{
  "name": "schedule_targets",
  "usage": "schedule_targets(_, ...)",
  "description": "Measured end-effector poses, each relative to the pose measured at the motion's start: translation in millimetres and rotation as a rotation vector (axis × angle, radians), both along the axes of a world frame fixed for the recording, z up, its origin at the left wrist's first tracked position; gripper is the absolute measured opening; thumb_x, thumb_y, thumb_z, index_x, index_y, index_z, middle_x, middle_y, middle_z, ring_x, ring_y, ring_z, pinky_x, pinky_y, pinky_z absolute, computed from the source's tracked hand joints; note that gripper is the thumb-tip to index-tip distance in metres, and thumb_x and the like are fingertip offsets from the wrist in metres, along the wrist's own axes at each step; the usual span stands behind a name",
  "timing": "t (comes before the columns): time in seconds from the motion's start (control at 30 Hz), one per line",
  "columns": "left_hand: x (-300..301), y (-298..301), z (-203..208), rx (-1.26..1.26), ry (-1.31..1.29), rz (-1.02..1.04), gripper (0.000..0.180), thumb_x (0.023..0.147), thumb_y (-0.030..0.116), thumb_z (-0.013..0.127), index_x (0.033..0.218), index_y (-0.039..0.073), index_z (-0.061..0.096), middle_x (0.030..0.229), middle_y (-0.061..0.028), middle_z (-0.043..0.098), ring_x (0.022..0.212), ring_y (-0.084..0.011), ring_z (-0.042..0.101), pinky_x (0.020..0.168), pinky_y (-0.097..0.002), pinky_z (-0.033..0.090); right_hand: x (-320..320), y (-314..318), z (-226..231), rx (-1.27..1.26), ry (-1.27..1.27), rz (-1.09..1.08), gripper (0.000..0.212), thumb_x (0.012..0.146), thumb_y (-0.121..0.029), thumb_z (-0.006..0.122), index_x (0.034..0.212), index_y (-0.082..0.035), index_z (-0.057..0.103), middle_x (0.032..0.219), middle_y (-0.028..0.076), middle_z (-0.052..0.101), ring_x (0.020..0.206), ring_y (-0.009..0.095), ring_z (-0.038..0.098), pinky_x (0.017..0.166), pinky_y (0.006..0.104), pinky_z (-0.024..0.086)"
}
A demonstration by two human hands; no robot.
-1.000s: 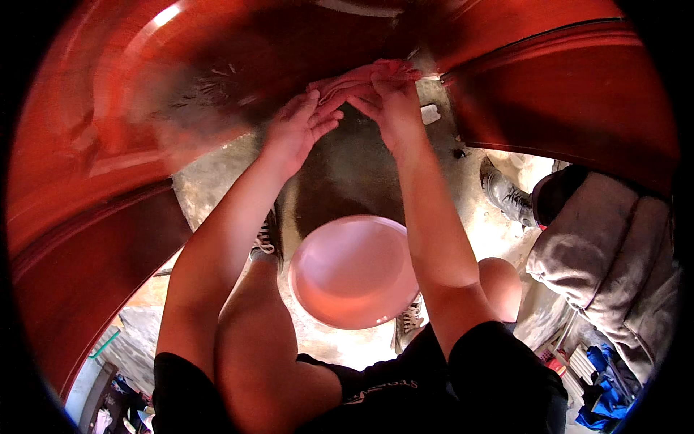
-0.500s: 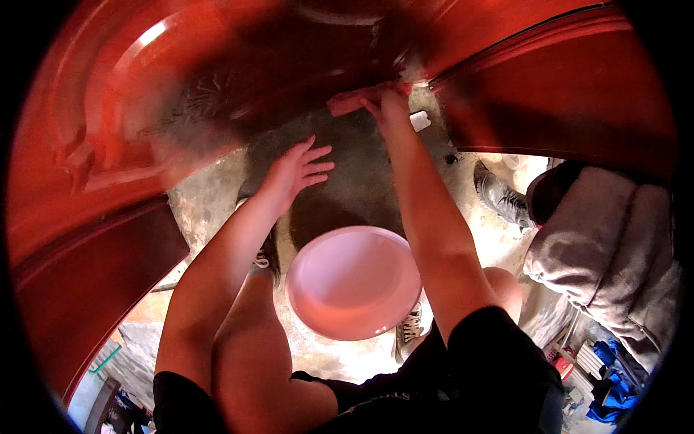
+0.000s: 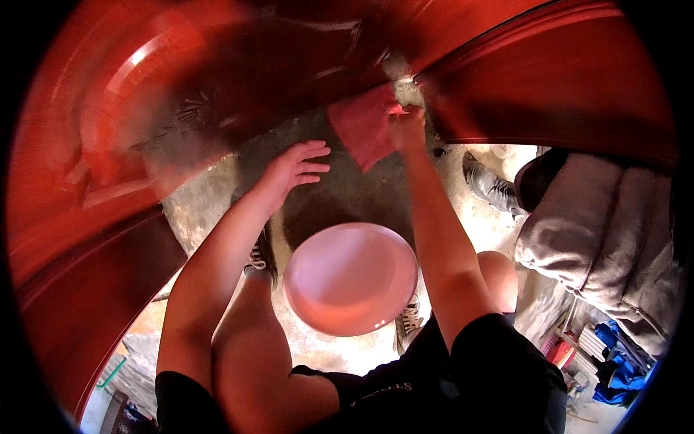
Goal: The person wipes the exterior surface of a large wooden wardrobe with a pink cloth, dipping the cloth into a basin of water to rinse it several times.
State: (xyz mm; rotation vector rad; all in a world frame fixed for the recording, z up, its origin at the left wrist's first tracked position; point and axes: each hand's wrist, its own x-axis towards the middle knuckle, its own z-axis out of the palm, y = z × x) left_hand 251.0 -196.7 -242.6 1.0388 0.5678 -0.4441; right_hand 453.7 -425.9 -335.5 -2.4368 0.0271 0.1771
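A pinkish-red cloth (image 3: 363, 132) hangs spread out from my right hand (image 3: 409, 130), whose fingers are closed on its right edge. The cloth is beside the lower edge of a large, glossy reddish-brown carved panel (image 3: 238, 72), which looks like wooden furniture. My left hand (image 3: 295, 170) is held out with its fingers apart and nothing in it, left of the cloth and over the grey floor. Between my legs, nearer to me than both hands, is a round pink basin (image 3: 350, 278); no contents can be made out.
Red side panels (image 3: 535, 87) flank the workspace at right and lower left. Another person's dark shoe (image 3: 495, 186) and grey-clad leg (image 3: 593, 231) are close on the right. Blue fabric (image 3: 618, 369) and assorted items lie at the lower right.
My right hand has drawn the cloth down from the panel's edge toward me; it was bunched and now hangs open. A small white object on the floor is no longer visible. My left hand has barely moved.
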Motion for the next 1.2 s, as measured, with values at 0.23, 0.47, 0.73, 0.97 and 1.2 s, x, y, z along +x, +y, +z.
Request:
schedule_targets(0.23, -25.7, 5.3, -10.4, 0.023, 0.086, -0.029, 0.051, 0.106, 0.04, 0.046, 0.145, 0.009, 0.054, 0.144, -0.0091, 0.061, 0.12, -0.0235, 0.064, 0.102, -0.0383, 0.049, -14.3, 44.5, -21.6, -0.357, -0.477, 0.813, 0.049, 0.09, -0.016, 0.058, 0.138, -0.01, 0.054, 0.132, 0.012, 0.059, 0.128, 0.038, 0.05, 0.11, 0.0533, 0.039)
schedule_targets(0.47, -19.2, -3.5, -18.7, 0.11, 0.101, -0.067, 0.042, 0.102, 0.039, 0.052, 0.133, 0.012, 0.062, 0.132, -0.0082, 0.068, 0.112, -0.0216, 0.066, 0.094, -0.0372, 0.051, 23.4, 54.8, -17.2, -0.768, -0.413, 1.1, 0.037, 0.083, -0.014, 0.065, 0.12, -0.018, 0.068, 0.125, 0.003, 0.064, 0.123, 0.029, 0.055, 0.099, 0.0493, 0.045)
schedule_targets(0.73, -37.8, -14.4, 2.8, 0.226, 0.188, -0.332, 0.064, 0.105, 0.062, 0.042, 0.133, 0.008, 0.062, 0.129, -0.0093, 0.07, 0.11, -0.0227, 0.067, 0.096, -0.0398, 0.053, -32.6, -5.3, 197.2, -0.445, -0.343, 1.092, 0.018, 0.084, -0.019, 0.07, 0.101, -0.012, 0.07, 0.105, 0.007, 0.065, 0.104, 0.032, 0.063, 0.086, 0.0471, 0.051)
schedule_targets(0.97, -80.1, -57.5, 137.4, -0.353, 0.212, 0.308, 0.094, 0.096, 0.081, 0.038, 0.135, -0.001, 0.06, 0.127, -0.0165, 0.069, 0.12, -0.0283, 0.066, 0.105, -0.0448, 0.051, -148.9, -56.7, 292.9, 0.054, -0.339, 1.387, 0.025, 0.08, -0.008, 0.07, 0.103, -0.015, 0.068, 0.108, 0.001, 0.062, 0.104, 0.025, 0.065, 0.079, 0.0366, 0.058)
schedule_targets(1.2, -180.6, -119.6, 54.8, -0.226, 0.118, 0.264, 0.042, 0.093, 0.019, 0.073, 0.131, 0.004, 0.064, 0.124, -0.0104, 0.07, 0.113, -0.0232, 0.068, 0.102, -0.0395, 0.052, -228.1, -112.6, 210.8, -0.013, -0.217, 1.525, 0.021, 0.084, -0.006, 0.063, 0.102, -0.016, 0.064, 0.122, -0.002, 0.059, 0.107, 0.021, 0.065, 0.078, 0.0363, 0.06)
